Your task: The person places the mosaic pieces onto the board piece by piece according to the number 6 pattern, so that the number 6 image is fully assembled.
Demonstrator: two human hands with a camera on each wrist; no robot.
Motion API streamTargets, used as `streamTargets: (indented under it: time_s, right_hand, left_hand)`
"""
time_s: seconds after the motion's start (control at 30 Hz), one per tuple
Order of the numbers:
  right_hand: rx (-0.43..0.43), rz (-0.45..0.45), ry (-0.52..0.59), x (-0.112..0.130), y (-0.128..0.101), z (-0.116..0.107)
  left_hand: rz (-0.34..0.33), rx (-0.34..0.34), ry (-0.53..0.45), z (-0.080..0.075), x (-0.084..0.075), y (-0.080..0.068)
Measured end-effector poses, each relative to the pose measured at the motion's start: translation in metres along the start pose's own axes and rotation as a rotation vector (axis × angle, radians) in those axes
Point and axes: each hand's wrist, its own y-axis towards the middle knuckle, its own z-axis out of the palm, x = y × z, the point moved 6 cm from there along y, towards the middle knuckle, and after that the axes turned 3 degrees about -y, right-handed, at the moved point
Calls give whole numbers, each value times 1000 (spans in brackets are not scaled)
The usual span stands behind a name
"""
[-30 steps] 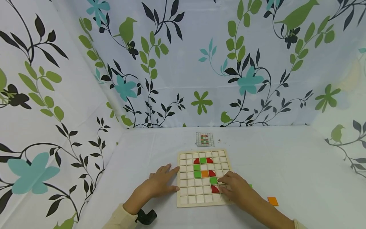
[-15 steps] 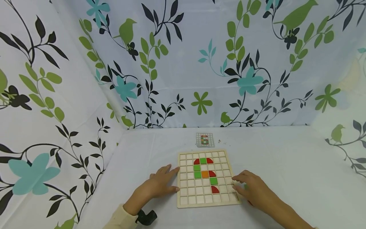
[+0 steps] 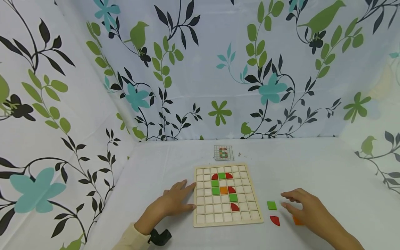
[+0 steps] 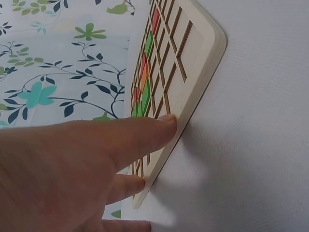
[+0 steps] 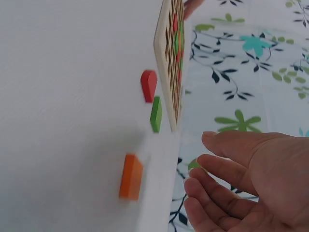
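Hands first: the left hand (image 3: 175,201) lies flat with straight fingers against the left edge of the wooden grid board (image 3: 226,222), near the tabletop's (image 3: 312,166) front edge. The right hand (image 3: 307,208) hovers relaxed and holds nothing, just right of the board. Coloured tiles already fill part of a figure matching the small pattern card (image 3: 223,152); judging by that, several cells remain. Loose beside the board wait a green square tile (image 3: 271,205), a red quarter-round tile (image 3: 275,220) and an orange tile (image 5: 131,176).
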Motion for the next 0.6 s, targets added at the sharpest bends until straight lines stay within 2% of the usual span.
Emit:
streamTargets:
  time_s: [0.27,0.5,0.6]
  right_hand:
    - [35,64,-34,-33,-16,-1]
    - [166,97,22,-55,-27,9]
    - [187,64,53,-60,-30,14]
  left_hand:
    - [-17,7,6,4,4,1]
    - [5,-9,14,4,3,0]
    - [4,-7,12,3,3,-1]
